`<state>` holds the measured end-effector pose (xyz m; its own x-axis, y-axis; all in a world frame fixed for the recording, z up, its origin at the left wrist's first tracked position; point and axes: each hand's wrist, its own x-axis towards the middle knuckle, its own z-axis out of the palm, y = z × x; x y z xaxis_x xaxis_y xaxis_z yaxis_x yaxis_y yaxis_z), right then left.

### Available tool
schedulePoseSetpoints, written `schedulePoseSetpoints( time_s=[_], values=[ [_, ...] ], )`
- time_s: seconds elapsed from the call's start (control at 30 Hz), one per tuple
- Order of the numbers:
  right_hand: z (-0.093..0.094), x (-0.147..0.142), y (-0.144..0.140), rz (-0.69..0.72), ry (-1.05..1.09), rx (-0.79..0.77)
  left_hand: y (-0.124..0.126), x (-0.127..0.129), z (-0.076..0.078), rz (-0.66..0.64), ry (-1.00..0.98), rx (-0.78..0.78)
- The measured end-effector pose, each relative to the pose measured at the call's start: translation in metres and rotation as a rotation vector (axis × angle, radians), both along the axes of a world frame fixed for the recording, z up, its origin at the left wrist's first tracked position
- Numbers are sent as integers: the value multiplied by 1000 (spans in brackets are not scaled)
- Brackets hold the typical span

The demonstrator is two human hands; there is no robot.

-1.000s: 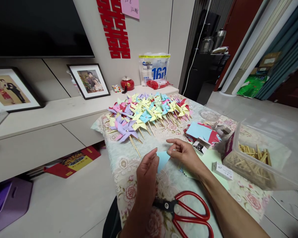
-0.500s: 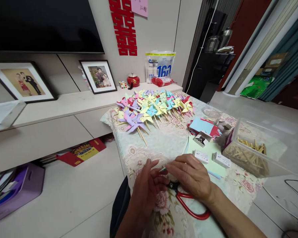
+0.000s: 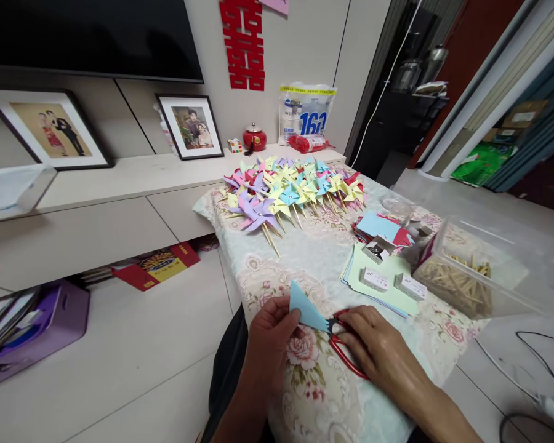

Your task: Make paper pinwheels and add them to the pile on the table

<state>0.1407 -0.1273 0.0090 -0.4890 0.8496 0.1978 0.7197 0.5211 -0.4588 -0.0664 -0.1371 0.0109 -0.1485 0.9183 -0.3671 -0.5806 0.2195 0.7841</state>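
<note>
My left hand point(image 3: 276, 329) pinches a blue folded paper triangle point(image 3: 306, 307) between thumb and fingers, low over the near part of the table. My right hand point(image 3: 373, 344) is closed on the red handles of a pair of scissors point(image 3: 346, 357). Their dark pivot touches or overlaps the right corner of the paper, and the blades are mostly hidden there. Beyond the hands, a pile of finished paper pinwheels point(image 3: 290, 194) on sticks lies at the far end of the table, in purple, yellow, blue, pink and red.
To the right lie green paper sheets point(image 3: 357, 271) with small white boxes point(image 3: 373, 279) on them, an open box of dark fasteners point(image 3: 377, 251), blue and red paper point(image 3: 381, 226), and a clear bin of sticks point(image 3: 461, 283). A flowered cloth point(image 3: 314, 252) covers the table.
The blue paper triangle now stands out in my left hand, pinched upright. My right hand has gone from lying over the scissors to gripping their handles. The view has shifted slightly.
</note>
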Motion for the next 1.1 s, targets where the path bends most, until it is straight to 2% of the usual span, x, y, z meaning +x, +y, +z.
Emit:
schedulePoseSetpoints(
  time_s=[0.17,0.3,0.47,0.57,0.7,0.83,1.0,1.1],
  values=[
    [1,12,-10,0,-22,-120,-1,-4,3,-30,-148,-13],
    [1,17,-13,-2,-39,-147,-2,-6,2,-41,-196,3],
    [0,18,-19,-57,-124,-124,-4,-5,5,-45,-159,27],
    [2,23,-23,-74,-95,-159,-6,-4,7,-51,-71,40],
    [1,36,-24,-173,142,-293,-9,-7,5,-10,1,69],
    [-5,45,-30,-367,615,-596,-9,-12,3,-19,-43,60],
    [-6,48,-59,-381,1079,-1068,-7,-18,4,-37,-73,148],
    [-6,52,-85,-404,1143,-1188,-6,-20,2,-78,-67,161]
  ],
)
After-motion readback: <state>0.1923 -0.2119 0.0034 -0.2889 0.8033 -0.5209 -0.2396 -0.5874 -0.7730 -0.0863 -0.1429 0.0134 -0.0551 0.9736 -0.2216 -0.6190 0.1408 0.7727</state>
